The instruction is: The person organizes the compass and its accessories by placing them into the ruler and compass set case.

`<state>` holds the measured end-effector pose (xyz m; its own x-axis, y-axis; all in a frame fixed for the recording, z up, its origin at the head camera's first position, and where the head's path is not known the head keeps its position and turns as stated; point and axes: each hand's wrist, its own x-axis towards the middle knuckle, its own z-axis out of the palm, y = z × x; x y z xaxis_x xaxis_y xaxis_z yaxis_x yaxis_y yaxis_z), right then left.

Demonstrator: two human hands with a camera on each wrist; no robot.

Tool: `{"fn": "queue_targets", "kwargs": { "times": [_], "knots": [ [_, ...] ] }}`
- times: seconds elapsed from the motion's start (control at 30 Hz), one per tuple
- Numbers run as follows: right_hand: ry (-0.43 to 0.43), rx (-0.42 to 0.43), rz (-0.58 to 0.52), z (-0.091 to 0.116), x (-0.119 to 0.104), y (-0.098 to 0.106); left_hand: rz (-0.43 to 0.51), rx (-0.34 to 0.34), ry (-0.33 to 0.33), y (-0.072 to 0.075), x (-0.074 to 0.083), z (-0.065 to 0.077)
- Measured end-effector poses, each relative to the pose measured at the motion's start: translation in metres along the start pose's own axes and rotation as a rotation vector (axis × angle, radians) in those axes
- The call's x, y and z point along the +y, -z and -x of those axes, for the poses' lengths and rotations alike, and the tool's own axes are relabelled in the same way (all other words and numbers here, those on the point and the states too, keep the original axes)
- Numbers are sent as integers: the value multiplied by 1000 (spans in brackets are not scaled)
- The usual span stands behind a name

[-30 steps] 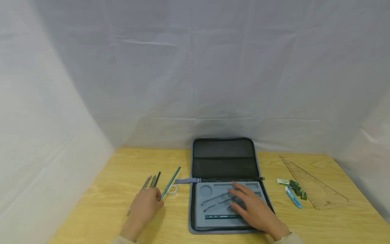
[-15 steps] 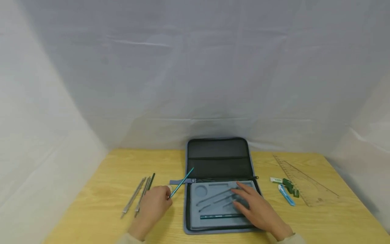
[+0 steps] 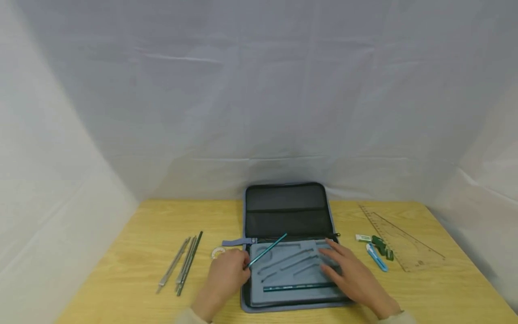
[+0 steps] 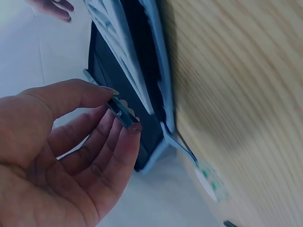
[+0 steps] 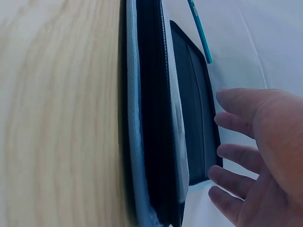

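Observation:
In the head view my left hand pinches a teal pencil, which slants up over the left part of the moulded grey tray. The left wrist view shows the pencil's end between thumb and fingertips. The tray fills the lower half of an open zip case whose lid is black inside. Along the tray's front slot lies another dark teal pencil. My right hand, fingers spread and holding nothing, hovers at the tray's right side and hides some slots.
On the left lie slim metal tools, a dark green pencil and a tape roll. To the right are an eraser, small green pieces, a light-blue utility knife and a clear set square.
My left hand has carried the teal pencil rightward, away from the pencils and tools on the left to over the tray. My right hand stays by the tray. The view has shifted slightly.

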<state>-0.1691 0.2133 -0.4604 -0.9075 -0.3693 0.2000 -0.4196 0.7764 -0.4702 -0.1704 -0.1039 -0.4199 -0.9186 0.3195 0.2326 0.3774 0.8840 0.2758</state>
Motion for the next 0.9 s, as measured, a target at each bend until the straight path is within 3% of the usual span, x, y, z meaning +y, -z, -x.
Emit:
{"fn": "queue_targets", "kwargs": {
  "times": [0.23,0.5,0.77,0.9],
  "knots": [
    [-58,5,-21,5,6,6,19,-51,-69,-6,17,-5],
    [-55,61,22,8,14,10,-9,-34,-169,-18,34,-5],
    [-52,58,16,12,16,9,9,-81,-240,-22,44,-2],
    [-64,52,15,15,17,9,16,-138,-290,-26,49,-3]
  ]
}}
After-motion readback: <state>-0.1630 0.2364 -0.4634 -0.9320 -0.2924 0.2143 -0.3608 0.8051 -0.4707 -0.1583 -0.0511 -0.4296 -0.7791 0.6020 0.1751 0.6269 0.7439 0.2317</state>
